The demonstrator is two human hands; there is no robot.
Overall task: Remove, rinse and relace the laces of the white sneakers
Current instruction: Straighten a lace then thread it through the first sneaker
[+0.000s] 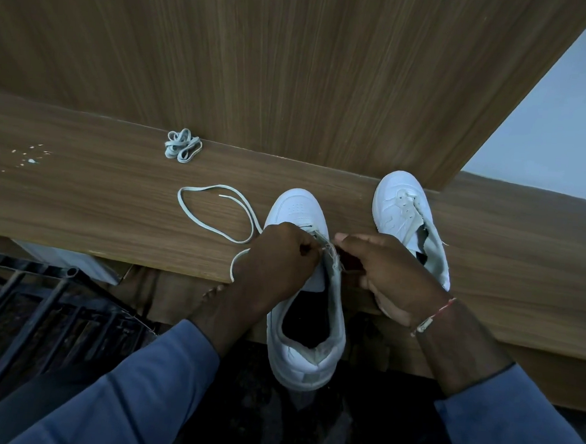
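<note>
One white sneaker (299, 208) trails a loose pale lace (201, 187) leftward.

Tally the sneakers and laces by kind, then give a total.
White low-top sneakers: 2 (near sneaker, far sneaker)
Pale flat shoelaces: 2 (bundled lace, loose lace)
Total: 4

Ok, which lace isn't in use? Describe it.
Start at the back edge of the wooden ledge, against the upright panel. Left of the held sneaker lies the bundled lace. Unlike the loose lace sprawled open, it is coiled tight.
</note>
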